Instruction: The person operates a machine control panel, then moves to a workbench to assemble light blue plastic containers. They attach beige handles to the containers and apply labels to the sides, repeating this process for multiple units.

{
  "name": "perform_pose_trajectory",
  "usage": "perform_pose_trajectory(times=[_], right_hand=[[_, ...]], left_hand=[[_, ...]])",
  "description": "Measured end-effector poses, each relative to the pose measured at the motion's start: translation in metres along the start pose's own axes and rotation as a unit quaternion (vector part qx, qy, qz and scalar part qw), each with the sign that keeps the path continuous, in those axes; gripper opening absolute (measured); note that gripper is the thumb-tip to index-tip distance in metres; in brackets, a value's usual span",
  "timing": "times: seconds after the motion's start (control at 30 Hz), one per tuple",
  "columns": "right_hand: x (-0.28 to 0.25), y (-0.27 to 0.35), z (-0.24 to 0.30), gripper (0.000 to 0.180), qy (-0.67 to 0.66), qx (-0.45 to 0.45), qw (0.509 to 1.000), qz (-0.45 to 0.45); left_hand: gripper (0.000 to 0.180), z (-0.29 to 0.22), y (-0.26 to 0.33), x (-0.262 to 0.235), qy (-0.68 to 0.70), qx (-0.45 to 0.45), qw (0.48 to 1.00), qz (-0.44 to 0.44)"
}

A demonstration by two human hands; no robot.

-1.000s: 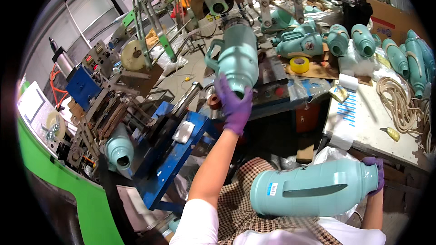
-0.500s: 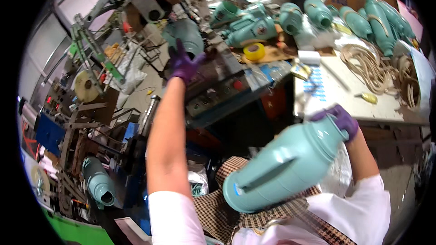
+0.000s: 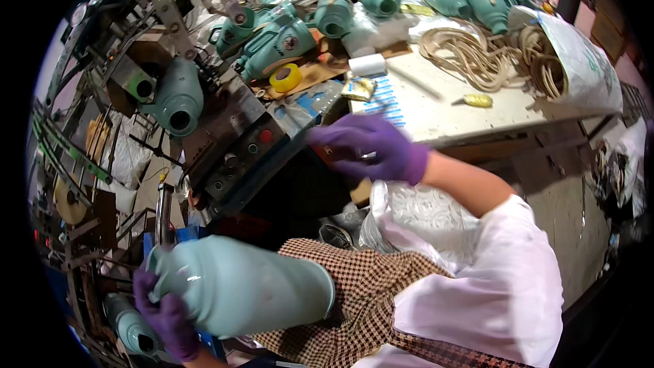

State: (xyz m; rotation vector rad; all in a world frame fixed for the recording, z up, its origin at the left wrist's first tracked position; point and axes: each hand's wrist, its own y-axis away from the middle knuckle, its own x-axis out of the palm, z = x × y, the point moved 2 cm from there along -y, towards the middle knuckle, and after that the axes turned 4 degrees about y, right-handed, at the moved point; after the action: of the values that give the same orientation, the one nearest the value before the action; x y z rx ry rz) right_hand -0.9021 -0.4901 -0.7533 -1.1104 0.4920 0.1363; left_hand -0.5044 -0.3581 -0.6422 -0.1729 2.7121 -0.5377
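A teal plastic thermos flask body [image 3: 252, 286] lies on its side across my lap, its base toward the right. My left hand [image 3: 167, 317], in a purple glove, grips its neck rim at the lower left. My right hand [image 3: 381, 150], gloved the same, is in the air above my lap, just short of the white table. Its fingers point left, apart and blurred, and I make out nothing held in them. Another teal flask body [image 3: 180, 99] sits on the machine, mouth facing me. Below it is a control panel [image 3: 238, 157] with a red button.
Several teal flasks [image 3: 334, 13] lie at the back. A yellow tape roll [image 3: 286, 78], white roll [image 3: 367, 65], coiled beige cords [image 3: 463, 58] and small yellow-handled tool [image 3: 477, 100] rest about the white table [image 3: 436, 123]. One more flask [image 3: 129, 324] is at lower left.
The held flask has passed from my right hand to my left and swung left. My left hand has left the flask at the machine; my right hand has moved left. The view has turned right.
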Motion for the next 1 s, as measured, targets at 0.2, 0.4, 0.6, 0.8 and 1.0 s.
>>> perform_pose_trajectory(times=[0.2, 0.4, 0.6, 0.8, 1.0], right_hand=[[-0.161, 0.13, -0.244, 0.067, 0.44, 0.396, 0.804, 0.05], [-0.213, 0.19, -0.334, 0.028, 0.628, 0.499, 0.561, 0.204], [-0.214, 0.188, -0.322, 0.028, 0.109, 0.42, 0.875, -0.215], [-0.082, 0.224, -0.213, 0.029, 0.141, 0.443, 0.882, -0.069], [-0.097, 0.14, -0.194, 0.073, 0.54, 0.196, 0.818, -0.019]], left_hand=[[0.074, 0.09, 0.063, -0.03, 0.271, -0.074, 0.953, -0.113], [0.054, 0.198, 0.093, -0.026, 0.032, -0.257, 0.96, -0.107], [0.049, 0.179, 0.089, -0.033, 0.148, -0.337, 0.917, -0.153], [0.041, 0.235, 0.109, -0.068, -0.057, -0.173, 0.968, -0.172], [0.039, 0.198, 0.118, -0.046, 0.117, -0.218, 0.963, -0.111]])
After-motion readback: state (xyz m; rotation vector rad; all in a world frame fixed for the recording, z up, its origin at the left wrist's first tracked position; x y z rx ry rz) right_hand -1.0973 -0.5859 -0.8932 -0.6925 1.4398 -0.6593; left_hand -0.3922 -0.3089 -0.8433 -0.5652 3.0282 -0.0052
